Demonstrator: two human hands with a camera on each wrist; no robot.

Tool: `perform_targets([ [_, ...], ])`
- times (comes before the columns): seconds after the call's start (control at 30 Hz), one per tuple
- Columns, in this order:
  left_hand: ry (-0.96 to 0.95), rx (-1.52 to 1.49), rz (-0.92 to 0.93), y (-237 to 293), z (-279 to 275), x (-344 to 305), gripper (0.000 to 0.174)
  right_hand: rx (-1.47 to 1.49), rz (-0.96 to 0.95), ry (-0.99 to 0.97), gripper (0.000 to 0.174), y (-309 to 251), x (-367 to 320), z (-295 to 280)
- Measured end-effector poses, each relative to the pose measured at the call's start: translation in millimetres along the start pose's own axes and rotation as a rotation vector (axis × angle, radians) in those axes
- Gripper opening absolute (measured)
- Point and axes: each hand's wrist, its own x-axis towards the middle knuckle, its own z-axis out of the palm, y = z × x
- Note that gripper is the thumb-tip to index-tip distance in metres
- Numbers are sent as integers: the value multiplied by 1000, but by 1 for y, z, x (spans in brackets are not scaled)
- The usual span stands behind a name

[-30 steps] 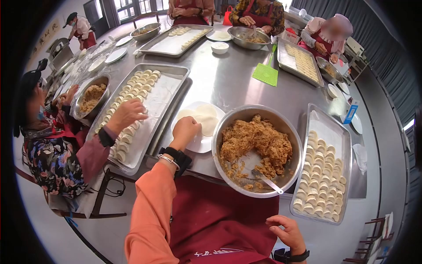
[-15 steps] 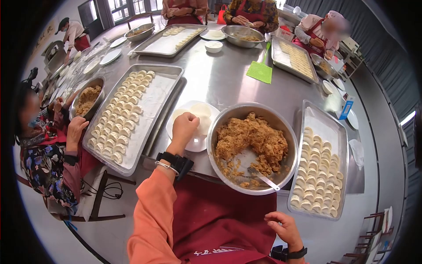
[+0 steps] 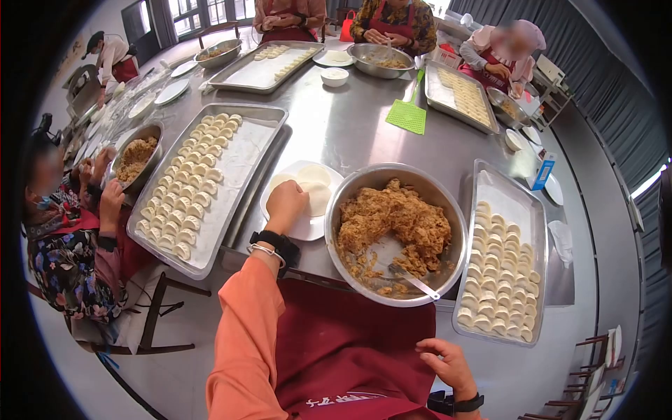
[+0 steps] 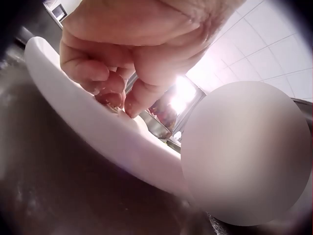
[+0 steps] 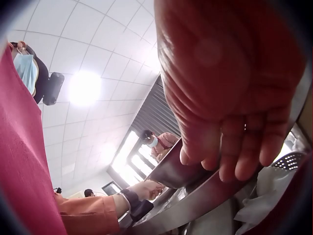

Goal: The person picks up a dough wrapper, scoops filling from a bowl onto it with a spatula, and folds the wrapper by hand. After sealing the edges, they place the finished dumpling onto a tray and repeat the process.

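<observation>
My left hand [image 3: 287,204] is over the left part of a white plate [image 3: 308,232] that bears round dumpling wrappers [image 3: 316,190]. In the left wrist view its thumb and fingertips pinch the pale edge of a wrapper [image 4: 137,122] just above the plate rim. To the right of the plate stands a large steel bowl [image 3: 378,255] of brown filling [image 3: 399,210], with a spoon [image 3: 417,283] leaning on its near side. My right hand [image 3: 449,365] hangs in front of the apron, fingers loosely bent, holding nothing.
Trays with rows of folded dumplings lie right [image 3: 509,183] and left [image 3: 245,157] of me. Beyond is a green fly swatter [image 3: 406,117]. A person sits at the left by another filling bowl [image 3: 137,157]; other people work around the steel table [image 3: 350,133].
The neighbour's hand has drawn back from the left tray. My left hand stays at the wrapper plate; my right hand hangs as before. The head view has shifted slightly.
</observation>
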Motion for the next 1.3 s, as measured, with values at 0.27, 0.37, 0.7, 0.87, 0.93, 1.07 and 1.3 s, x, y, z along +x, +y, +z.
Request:
perform_targets([
  [0.27,-49,-424,25,6,-5,-15,15,-17,-23,9,21,6,-1,-1],
  [0.37,-90,-1059,-84,12,-15,-34,15,-11,-45,18,21,10,1,-3],
  [0.7,51,-1143,-108,2,2,-53,35,-81,-83,-11,20,-3,12,5],
  [0.87,79,-778,11,-1,6,-52,43,-68,-43,-16,20,-8,12,8],
  [0.93,149,-251,9,7,-3,-53,43,-96,-37,-19,21,-10,11,8],
  [1.07,170,-98,75,3,3,-44,30,-101,-48,16,21,-11,12,3],
  [1.3,244,-546,229,2,-13,-60,16,-387,-236,384,35,-47,36,-20],
])
